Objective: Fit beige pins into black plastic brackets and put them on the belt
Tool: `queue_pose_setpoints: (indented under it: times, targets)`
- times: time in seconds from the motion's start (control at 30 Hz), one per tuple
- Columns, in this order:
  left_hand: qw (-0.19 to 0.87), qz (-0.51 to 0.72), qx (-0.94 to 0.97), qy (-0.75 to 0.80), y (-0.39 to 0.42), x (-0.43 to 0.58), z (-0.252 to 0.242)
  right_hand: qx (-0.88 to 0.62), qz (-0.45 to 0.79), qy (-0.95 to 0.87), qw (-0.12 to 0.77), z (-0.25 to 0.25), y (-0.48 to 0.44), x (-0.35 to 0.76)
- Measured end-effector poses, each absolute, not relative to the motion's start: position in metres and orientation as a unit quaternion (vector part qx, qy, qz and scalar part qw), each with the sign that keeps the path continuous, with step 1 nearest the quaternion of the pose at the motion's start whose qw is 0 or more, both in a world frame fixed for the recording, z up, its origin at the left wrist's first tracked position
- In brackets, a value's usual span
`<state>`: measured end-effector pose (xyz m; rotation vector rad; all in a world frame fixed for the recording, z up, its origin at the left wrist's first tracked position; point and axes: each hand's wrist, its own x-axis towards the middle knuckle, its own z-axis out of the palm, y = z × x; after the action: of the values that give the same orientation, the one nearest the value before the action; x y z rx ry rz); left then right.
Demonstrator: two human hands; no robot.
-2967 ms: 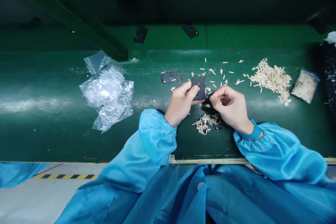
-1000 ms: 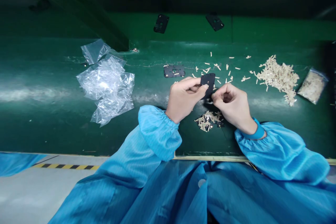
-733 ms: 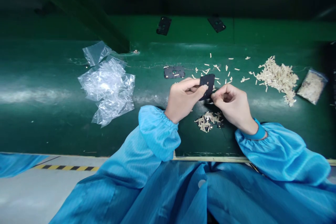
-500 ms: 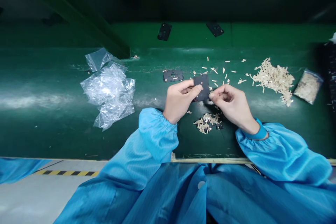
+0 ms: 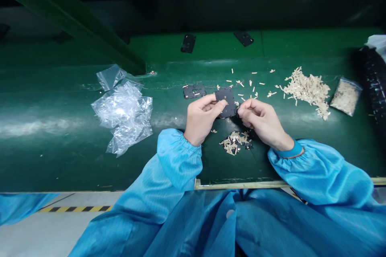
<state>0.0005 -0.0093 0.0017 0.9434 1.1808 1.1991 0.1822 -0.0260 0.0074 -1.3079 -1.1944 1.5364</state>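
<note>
Plate (image 5: 230, 104), pinched by left hand (image 5: 199, 119), is best kept still. At its four o'clock, right hand (image 5: 261, 121) is pinched; any hold can't be told.

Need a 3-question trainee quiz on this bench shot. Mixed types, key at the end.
1. Which hand holds the black plate?
2. True or false: the clear plastic bags lie right of the right hand.
3. Which of these is furthest right?
A) the clear plastic bags
B) the filled plastic bag
C) the black plate

Key:
1. The left hand.
2. False: the clear plastic bags lie left of the left hand.
3. B.
</note>
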Motion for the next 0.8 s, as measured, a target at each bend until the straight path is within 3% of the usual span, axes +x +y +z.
queue_pose_setpoints:
  times: [0.27,0.53,0.8]
  targets:
    - [0.606,0.492,0.406,0.475,-0.0103,-0.0022,0.0005,-0.463,0.667,-0.429,0.396,0.0062,-0.0265,0.1837]
    - [0.714,0.467,0.328,0.406,-0.0119,-0.0042,0.0,-0.355,0.804,-0.332,0.343,0.0117,-0.0254,0.1871]
    - [0.714,0.465,0.331,0.405,-0.0132,-0.0024,0.0021,-0.336,0.808,-0.324,0.359,0.012,-0.0271,0.1853]
